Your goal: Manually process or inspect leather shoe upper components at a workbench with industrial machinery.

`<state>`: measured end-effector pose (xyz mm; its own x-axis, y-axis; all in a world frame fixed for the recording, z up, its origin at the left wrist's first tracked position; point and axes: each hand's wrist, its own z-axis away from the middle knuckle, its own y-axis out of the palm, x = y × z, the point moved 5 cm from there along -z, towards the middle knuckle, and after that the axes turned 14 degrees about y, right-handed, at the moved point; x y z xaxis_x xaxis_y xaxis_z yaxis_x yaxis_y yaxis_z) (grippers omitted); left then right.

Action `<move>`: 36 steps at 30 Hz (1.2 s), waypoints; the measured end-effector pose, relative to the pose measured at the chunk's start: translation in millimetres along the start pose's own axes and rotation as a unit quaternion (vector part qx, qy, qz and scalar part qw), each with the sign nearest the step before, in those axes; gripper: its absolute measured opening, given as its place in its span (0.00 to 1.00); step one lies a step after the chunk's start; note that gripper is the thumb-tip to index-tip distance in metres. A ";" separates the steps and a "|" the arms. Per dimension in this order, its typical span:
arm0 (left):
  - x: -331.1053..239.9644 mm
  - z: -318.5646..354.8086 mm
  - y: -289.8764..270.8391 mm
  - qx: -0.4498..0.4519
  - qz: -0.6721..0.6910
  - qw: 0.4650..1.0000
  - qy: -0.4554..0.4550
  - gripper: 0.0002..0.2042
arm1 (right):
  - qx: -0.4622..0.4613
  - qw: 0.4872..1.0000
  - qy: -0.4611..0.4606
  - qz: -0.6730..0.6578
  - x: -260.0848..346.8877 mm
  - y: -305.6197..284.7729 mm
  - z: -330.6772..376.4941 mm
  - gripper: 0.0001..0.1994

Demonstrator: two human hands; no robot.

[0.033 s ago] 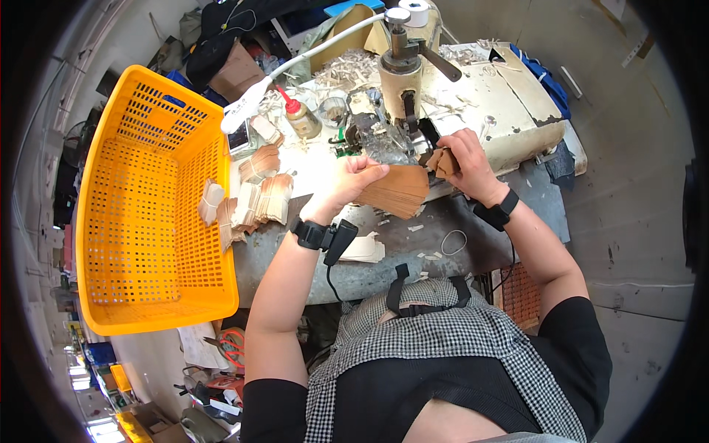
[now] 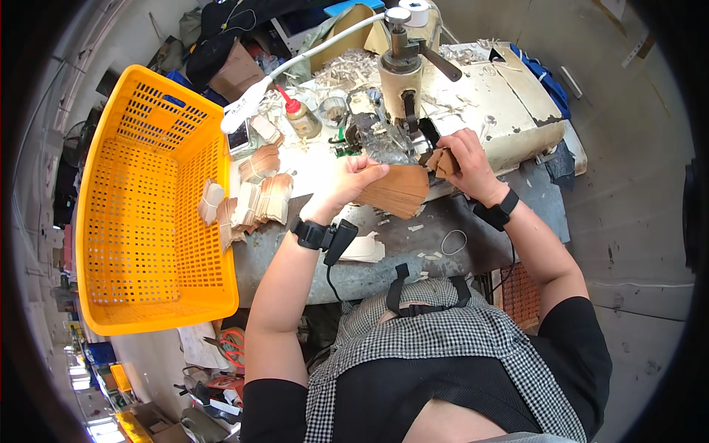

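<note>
My left hand (image 2: 341, 186) is closed on a fanned stack of brown leather strips (image 2: 399, 190), thumb on top, over the table's front part. Close by on the right, my right hand (image 2: 473, 168) has its fingers curled around a few small, bent brown leather pieces (image 2: 443, 162). Both hands are just in front of a cream bench machine (image 2: 401, 77) with a post and a lever. Rubber-banded bundles of strips (image 2: 273, 198) lie left of my left hand. Below it are loose pale strips (image 2: 363, 249), and a rubber band (image 2: 453, 242) rests on the table.
A large yellow plastic basket (image 2: 88, 221) stands at the table's left edge. Behind my left hand are a red-tipped bottle (image 2: 303, 122), a clear cup (image 2: 334, 111) and a white lamp (image 2: 247, 103). Pale shavings (image 2: 347, 70) heap around the machine. Orange-handled scissors (image 2: 233, 347) are at lower left.
</note>
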<state>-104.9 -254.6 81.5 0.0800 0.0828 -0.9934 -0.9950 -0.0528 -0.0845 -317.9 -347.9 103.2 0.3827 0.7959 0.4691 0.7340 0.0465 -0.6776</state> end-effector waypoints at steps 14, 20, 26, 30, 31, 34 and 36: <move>-1.6 0.9 -1.7 0.010 -0.032 0.999 -0.023 0.10 | -0.006 1.000 -0.005 0.005 1.9 2.0 -0.2 0.21; 2.6 -0.6 -1.7 0.012 -0.015 1.000 -0.013 0.10 | -0.005 1.000 -0.006 0.008 0.2 3.4 0.1 0.21; 2.4 0.2 -2.1 0.007 -0.023 1.000 -0.018 0.10 | -0.005 1.000 -0.006 0.008 2.1 2.2 -0.5 0.21; 0.0 0.8 -0.8 0.005 -0.018 1.000 -0.014 0.10 | -0.009 1.000 -0.006 0.003 1.3 3.0 -0.2 0.20; 0.3 0.8 -0.9 0.004 -0.017 1.000 -0.013 0.10 | -0.010 1.000 -0.006 0.003 1.6 3.0 -0.2 0.20; 1.1 0.7 -1.2 0.004 -0.019 1.000 -0.011 0.10 | -0.010 1.000 -0.006 0.005 1.8 3.0 0.1 0.20; 1.6 0.7 -1.4 0.002 -0.020 1.000 -0.014 0.09 | -0.008 1.000 -0.006 0.008 0.8 3.5 0.2 0.20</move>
<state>-103.4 -253.7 80.1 0.1175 0.1117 -0.9868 -0.9914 -0.0441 -0.1231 -315.2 -347.0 101.1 0.3885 0.8032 0.4516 0.7364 0.0239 -0.6762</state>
